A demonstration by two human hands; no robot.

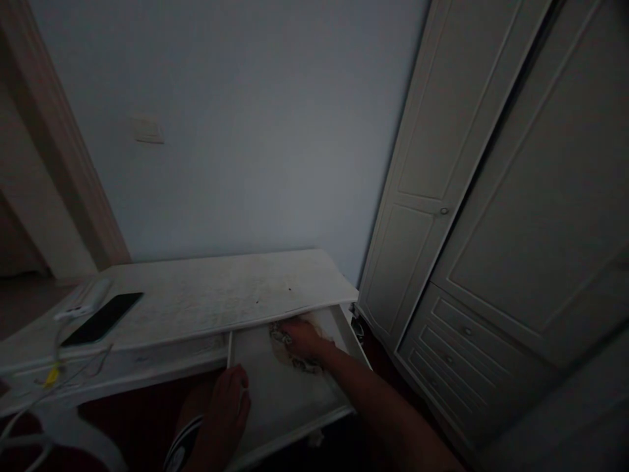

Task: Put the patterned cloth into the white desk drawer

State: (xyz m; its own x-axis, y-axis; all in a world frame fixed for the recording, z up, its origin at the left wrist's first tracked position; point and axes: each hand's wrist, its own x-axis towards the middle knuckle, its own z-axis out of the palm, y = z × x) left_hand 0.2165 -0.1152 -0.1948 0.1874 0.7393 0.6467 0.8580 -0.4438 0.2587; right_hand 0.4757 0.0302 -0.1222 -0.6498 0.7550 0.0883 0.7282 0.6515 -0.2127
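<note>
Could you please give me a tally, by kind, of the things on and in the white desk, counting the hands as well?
Hands: 2, left hand on the open white drawer's edge, right hand inside it
Flat black phones: 1
Flat white devices: 1
Pale cables: 1 bundle
Patterned pale items under the right hand: 1
Total: 6

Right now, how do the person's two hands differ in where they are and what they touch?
The right hand reaches deep into the open drawer, on a patterned thing I cannot identify; the left hand rests on the drawer's left edge, nearer the person. The right arm is stretched out; the left hand stays low. Both are bare and at the same drawer.
</note>
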